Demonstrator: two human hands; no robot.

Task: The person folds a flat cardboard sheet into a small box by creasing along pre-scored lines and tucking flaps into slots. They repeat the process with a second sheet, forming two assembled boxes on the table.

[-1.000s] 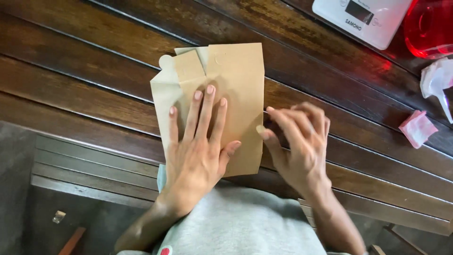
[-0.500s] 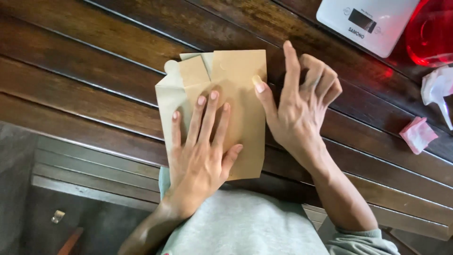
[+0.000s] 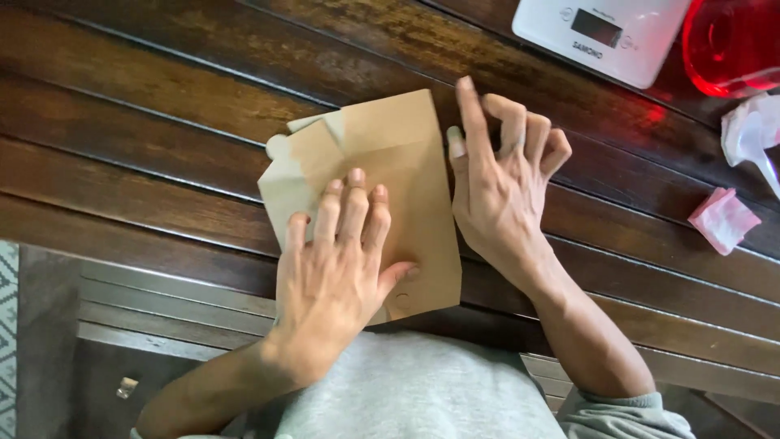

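The left hand (image 3: 337, 272) is lying flat, fingers spread, pressing the folded brown paper bag (image 3: 382, 187) onto the dark slatted wooden table (image 3: 146, 106). The right hand (image 3: 496, 187), fingers loosely curled and holding nothing, is touching the bag's right edge; bare tabletop is lying open to the left.

A flat tan-brown folded paper packet (image 3: 390, 187), paler on its left flaps, lies on a dark brown slatted wooden table (image 3: 146, 89) streaked with lighter grain. A white rectangular kitchen scale (image 3: 601, 36) carries a grey display. A translucent red container (image 3: 731, 45) casts a red glow beside a small pink wrapper (image 3: 723, 219). The sleeve (image 3: 626, 410) is grey.
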